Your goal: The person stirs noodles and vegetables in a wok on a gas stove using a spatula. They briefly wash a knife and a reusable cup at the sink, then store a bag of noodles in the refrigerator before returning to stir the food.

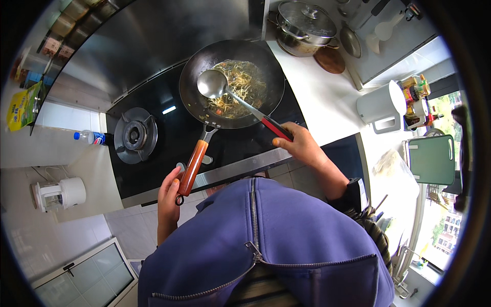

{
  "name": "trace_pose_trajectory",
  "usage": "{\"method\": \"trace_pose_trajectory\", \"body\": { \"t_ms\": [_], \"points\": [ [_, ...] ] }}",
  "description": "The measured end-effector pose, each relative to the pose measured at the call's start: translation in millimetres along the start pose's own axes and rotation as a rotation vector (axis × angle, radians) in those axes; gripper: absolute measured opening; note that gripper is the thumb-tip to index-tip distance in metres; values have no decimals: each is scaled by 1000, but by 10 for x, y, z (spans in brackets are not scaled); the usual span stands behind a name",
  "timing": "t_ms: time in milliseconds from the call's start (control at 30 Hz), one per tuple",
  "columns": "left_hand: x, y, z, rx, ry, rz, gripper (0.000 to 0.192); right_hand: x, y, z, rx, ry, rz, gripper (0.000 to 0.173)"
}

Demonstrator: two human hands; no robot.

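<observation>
A dark wok (193, 92) stands over the right side of the black glass cooktop, with noodles in broth (243, 86) and bits of orange in it. My right hand (301, 144) is closed around the red and black handle of a metal ladle (213, 84); the ladle's bowl is over the left part of the noodles. The wok's brown wooden handle (193, 167) points toward me. Beside its lower end is my left hand (170, 192), fingers extended near a stove knob (180, 166); whether it touches the handle is unclear.
An uncovered gas burner (135, 135) lies left of the wok. A lidded steel pot (305, 28) stands at the back right, near a wooden board (330, 60). A white pitcher (378, 103) and several condiment bottles are on the right counter. A plastic bottle (90, 137) lies left of the burner.
</observation>
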State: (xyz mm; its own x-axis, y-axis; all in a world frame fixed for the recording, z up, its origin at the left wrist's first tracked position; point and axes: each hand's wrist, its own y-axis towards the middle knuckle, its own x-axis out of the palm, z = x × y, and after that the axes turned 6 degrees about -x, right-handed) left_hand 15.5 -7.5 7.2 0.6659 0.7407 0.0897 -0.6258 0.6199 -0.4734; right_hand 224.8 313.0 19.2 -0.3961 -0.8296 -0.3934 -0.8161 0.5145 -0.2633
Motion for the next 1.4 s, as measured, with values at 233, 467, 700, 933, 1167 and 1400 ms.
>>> {"method": "trace_pose_trajectory", "body": {
  "t_ms": [233, 467, 700, 933, 1167, 1400],
  "points": [
    [9, 22, 9, 7, -24, -27, 42, 87, 89, 43, -480, -518, 194, 39],
    [-24, 56, -57, 7, -58, -23, 42, -384, -271, 16, -511, -622, 30, 53],
    [-10, 91, -49, -7, -31, -29, 43, -837, -417, -45, -633, -989, 99, 49],
    [7, 88, -58, 22, -18, -27, 43, -359, -217, 27, -686, -836, 152, 53],
    [-6, 61, -57, 0, -21, -16, 42, -780, -300, 81, -786, -1082, 66, 54],
    [34, 39, 36, 26, -17, -13, 41, -1316, -491, -626, -751, -1220, 145, 42]
  ]
}}
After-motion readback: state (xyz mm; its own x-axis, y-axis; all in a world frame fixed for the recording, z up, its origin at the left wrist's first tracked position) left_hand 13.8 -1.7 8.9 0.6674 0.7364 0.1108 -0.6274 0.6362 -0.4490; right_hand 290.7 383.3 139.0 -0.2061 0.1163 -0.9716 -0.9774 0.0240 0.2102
